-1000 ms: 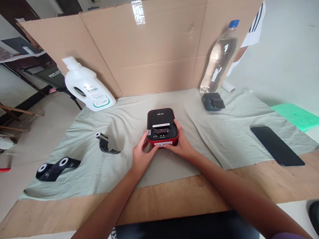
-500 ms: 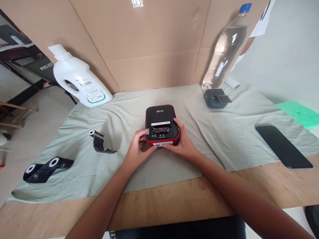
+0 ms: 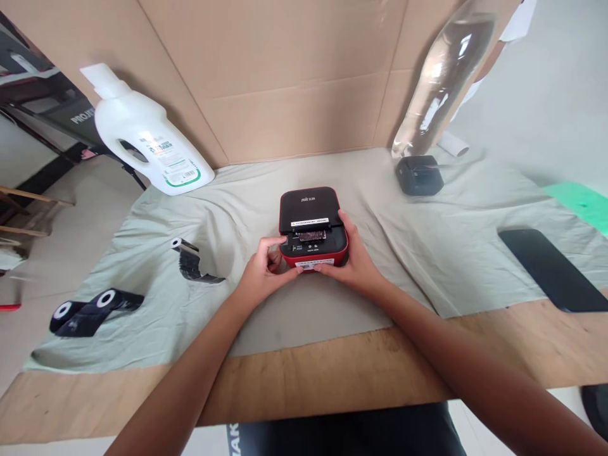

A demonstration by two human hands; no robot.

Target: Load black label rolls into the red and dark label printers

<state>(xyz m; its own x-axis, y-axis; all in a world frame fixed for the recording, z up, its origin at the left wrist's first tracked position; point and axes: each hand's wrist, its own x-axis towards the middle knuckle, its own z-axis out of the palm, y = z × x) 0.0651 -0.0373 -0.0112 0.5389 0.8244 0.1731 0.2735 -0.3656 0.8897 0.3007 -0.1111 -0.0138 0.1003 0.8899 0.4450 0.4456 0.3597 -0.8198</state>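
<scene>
A small black label printer [image 3: 311,206] with red sides sits on the grey-green cloth in front of me. Dark printed film or label sticks out of the slot across its top. The lid's front edge looks slightly raised. My left hand [image 3: 263,269] grips the printer's left side, its index finger at the grey tab by the slot and its thumb along the front. From the right, my right hand [image 3: 356,259] holds the other side, thumb on the front face near the white sticker. Some fingertips are hidden behind the body.
Black ribbon rolls [image 3: 95,311] and a partly unrolled black strip [image 3: 190,261] lie left. A white detergent bottle [image 3: 147,139], a clear water bottle [image 3: 441,82] and a small black device [image 3: 419,175] stand behind. A phone [image 3: 553,269] lies right. Cardboard [image 3: 294,120] closes off the back.
The printer's lid has lifted slightly at its front edge. My left index finger has shifted at the grey tab. The view has tilted down a little.
</scene>
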